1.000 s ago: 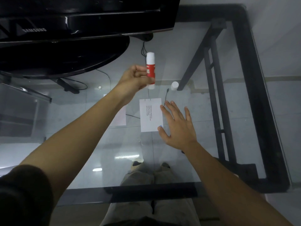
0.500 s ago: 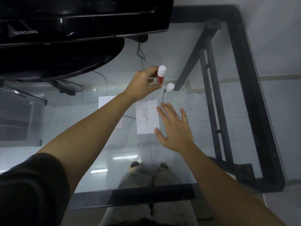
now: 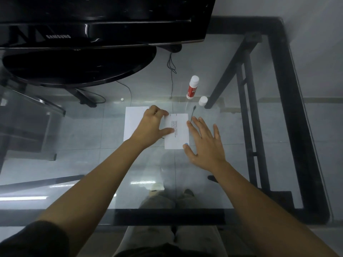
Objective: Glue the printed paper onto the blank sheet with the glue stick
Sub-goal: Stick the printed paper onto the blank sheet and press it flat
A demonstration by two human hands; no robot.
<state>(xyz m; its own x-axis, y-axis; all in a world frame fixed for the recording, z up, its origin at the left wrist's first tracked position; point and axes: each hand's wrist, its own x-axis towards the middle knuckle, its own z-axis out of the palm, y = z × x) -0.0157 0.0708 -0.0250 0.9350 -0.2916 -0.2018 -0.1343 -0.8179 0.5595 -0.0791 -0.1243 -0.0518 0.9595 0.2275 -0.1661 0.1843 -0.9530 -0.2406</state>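
I look down through a glass worktop (image 3: 213, 179) with a black frame, my legs visible beneath it. The glue stick (image 3: 192, 87) now stands on the glass toward the far edge, its loose white cap (image 3: 203, 100) just beside it; 1 second ago my left hand (image 3: 151, 127) held that stick in the air. That hand has since dropped to the printed paper (image 3: 178, 133), thumb lying on the paper's left edge and fingers curled at its far left corner, so it looks to be taking hold. My right hand (image 3: 207, 143) lies flat and spread wide, holding nothing, fingertips touching the paper's right edge as before. The blank sheet (image 3: 134, 123) lies just left, partly hidden under my left hand. I judge gluing is finished and moving the printed paper onto the blank sheet comes next. A black monitor (image 3: 104, 21) stands at the far left.
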